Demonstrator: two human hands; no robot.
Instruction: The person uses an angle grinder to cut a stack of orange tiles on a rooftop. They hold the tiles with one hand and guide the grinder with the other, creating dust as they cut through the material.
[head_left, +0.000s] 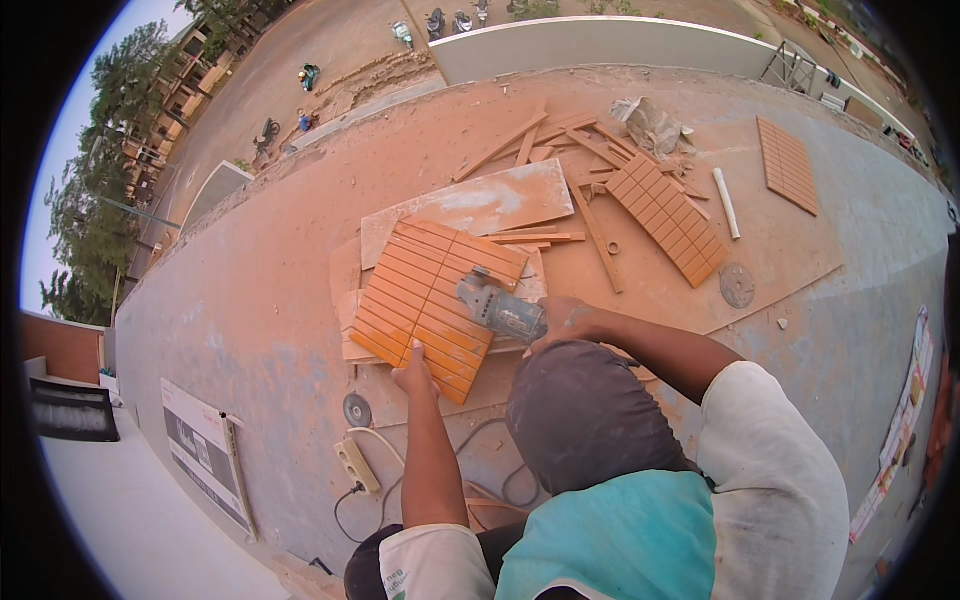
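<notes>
An orange grooved tile (425,290) lies slantwise in front of me on top of other boards. My left hand (416,375) is closed on its near edge, thumb on the upper face. My right hand (565,322) is wrapped round the body of a dusty grey angle grinder (505,312). The grinder's head is over the tile's right half; I cannot tell whether its disc touches the tile or turns. Beneath the tile, a pale dusty board (525,195) sticks out at the far side.
Cut orange strips (605,245) and another grooved tile (668,218) lie beyond the grinder, with a further tile (787,165) at far right. Loose discs (737,286) (357,409), a white tube (726,203), a power strip (357,466) and cables surround me. A low wall (600,48) stands behind.
</notes>
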